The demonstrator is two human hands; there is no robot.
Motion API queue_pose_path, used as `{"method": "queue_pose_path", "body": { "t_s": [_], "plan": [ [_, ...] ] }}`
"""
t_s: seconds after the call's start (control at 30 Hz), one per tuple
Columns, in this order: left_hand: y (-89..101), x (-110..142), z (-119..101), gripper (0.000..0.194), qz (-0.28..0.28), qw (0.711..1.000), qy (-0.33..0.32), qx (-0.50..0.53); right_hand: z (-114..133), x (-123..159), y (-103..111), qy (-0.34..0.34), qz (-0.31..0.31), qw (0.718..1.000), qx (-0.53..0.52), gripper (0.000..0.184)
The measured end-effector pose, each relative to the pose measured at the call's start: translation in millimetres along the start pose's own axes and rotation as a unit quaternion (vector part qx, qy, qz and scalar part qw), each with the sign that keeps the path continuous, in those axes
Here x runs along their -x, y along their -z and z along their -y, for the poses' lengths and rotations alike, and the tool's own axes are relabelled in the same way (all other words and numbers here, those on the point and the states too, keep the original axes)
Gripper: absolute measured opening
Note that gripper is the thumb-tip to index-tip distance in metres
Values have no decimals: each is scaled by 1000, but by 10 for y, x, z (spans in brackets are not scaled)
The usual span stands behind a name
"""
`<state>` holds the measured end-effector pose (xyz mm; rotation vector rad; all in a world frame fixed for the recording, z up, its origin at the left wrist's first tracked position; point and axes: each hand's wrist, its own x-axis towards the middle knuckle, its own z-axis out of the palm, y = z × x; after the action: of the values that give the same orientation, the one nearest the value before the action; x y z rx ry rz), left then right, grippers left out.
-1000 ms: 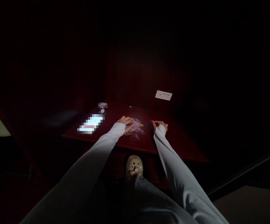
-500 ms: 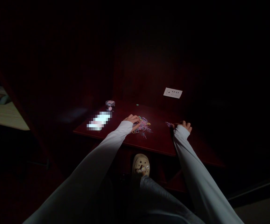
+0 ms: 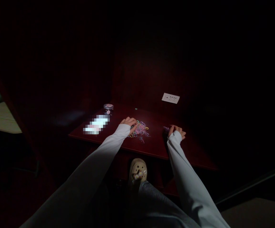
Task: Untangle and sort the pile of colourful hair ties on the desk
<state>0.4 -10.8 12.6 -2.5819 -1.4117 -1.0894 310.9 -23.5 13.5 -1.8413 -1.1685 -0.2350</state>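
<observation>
A loose pile of small coloured hair ties (image 3: 141,129), mostly pink and purple with some yellow and green, lies on a dark red tabletop (image 3: 151,148). My left hand (image 3: 129,122) rests at the left edge of this pile, its fingers stretched towards it and the thumb apart. Farther right, my right hand (image 3: 177,130) is low over the table with curled fingers, beside a small group of purple hair ties (image 3: 166,129). Whatever its fingertips pinch is too small and dark to make out. One green hair tie (image 3: 136,109) lies alone towards the back.
A bright, pixelated flat object (image 3: 96,124) lies on the table's left side. Behind it stands a round clear container (image 3: 108,107) with a pinkish lid. A white socket plate (image 3: 170,98) is on the back wall. Below the table edge is a beige clog (image 3: 138,171).
The camera view has turned a little right, so everything sits farther left. My right hand has come slightly closer to the small purple group. My left hand stays by the pile.
</observation>
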Motion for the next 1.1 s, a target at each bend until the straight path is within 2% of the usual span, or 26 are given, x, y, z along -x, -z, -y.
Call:
{"method": "queue_pose_path", "body": {
  "t_s": [0.13, 0.2, 0.27, 0.33, 0.4, 0.5, 0.63, 0.87, 1.03, 1.1],
  "plan": [
    [6, 2, 12, 26, -36, 999, 29, -20, 335, 221, -139, 106, 105, 986, -72, 34],
    [0, -2, 27, 26, -48, 998, 43, -25, 517, 367, -202, 178, 167, 962, -126, 33],
    [-10, -6, 43, 27, -51, 998, 42, -24, 672, 507, -237, 253, 237, 925, -157, 34],
    [-22, -11, 60, 30, -44, 999, 25, -17, 779, 611, -241, 292, 281, 901, -157, 37],
    [-32, -16, 71, 33, -31, 999, 9, -5, 833, 666, -230, 308, 310, 888, -144, 37],
    [-44, -25, 72, 36, -13, 1000, 9, 6, 833, 676, -231, 304, 321, 889, -121, 34],
    [-55, -30, 62, 34, -13, 1000, 28, 2, 779, 648, -297, 270, 289, 911, -114, 33],
    [-36, -15, 57, 36, -8, 1000, 11, -1, 670, 567, -428, 199, 223, 935, -193, 34],
    [-1, -3, 9, 26, -13, 1000, 19, -9, 559, 486, -465, 101, 196, 957, -189, 30],
    [7, 3, -5, 18, -8, 1000, 13, -12, 552, 479, -474, 89, 202, 961, -169, 27]
  ]
}}
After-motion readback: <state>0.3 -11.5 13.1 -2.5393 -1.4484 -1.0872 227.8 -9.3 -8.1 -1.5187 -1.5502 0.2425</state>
